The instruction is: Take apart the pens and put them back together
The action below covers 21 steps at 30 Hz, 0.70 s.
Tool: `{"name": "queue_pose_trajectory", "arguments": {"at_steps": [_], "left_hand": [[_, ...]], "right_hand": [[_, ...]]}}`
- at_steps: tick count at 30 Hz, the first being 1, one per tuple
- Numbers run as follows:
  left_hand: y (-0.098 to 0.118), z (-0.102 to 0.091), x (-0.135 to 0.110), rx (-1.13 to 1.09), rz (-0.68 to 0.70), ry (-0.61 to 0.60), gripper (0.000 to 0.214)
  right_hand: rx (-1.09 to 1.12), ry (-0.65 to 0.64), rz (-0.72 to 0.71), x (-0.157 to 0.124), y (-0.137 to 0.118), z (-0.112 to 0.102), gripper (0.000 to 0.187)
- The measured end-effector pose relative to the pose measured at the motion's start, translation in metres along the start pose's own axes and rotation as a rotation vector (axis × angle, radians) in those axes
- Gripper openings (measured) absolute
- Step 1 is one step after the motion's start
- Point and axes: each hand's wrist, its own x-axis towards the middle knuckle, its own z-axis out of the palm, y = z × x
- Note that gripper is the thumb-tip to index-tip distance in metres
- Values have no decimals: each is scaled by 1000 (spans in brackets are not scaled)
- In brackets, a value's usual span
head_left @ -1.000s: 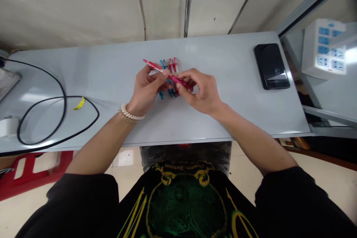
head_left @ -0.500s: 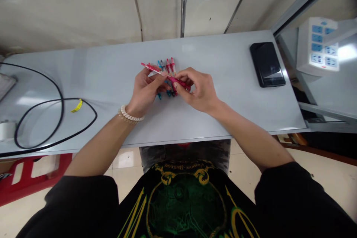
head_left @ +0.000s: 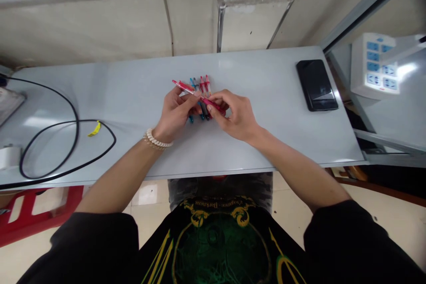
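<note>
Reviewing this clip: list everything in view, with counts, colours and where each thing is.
table: one, pale grey, across the view
red pen: one, red, held above the table between both hands
pens: about four, blue, dark and red, side by side on the table, partly behind the hands
phone: one, black, table's right end
power strip: one, white with blue sockets, beyond the table's right end
cable: one, black, looped at the table's left
tag: one, yellow, on the cable
stool: one, red, floor at lower left
left hand: one, gripping the red pen
bead bracelet: one, white, left wrist
right hand: one, gripping the red pen
shirt: one, black with green and gold print, worn
</note>
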Motion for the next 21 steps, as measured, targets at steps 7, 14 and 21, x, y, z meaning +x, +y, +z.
{"name": "queue_pose_trajectory", "arguments": {"at_steps": [7, 14, 21], "left_hand": [[5, 2, -3, -23, -8, -35, 48], [7, 2, -4, -27, -12, -51, 58], [4, 0, -1, -58, 8, 18, 58]], "right_hand": [[15, 8, 17, 0, 1, 1, 23], [177, -61, 195, 0, 0, 2, 41], [188, -1, 154, 0, 4, 5, 42]]}}
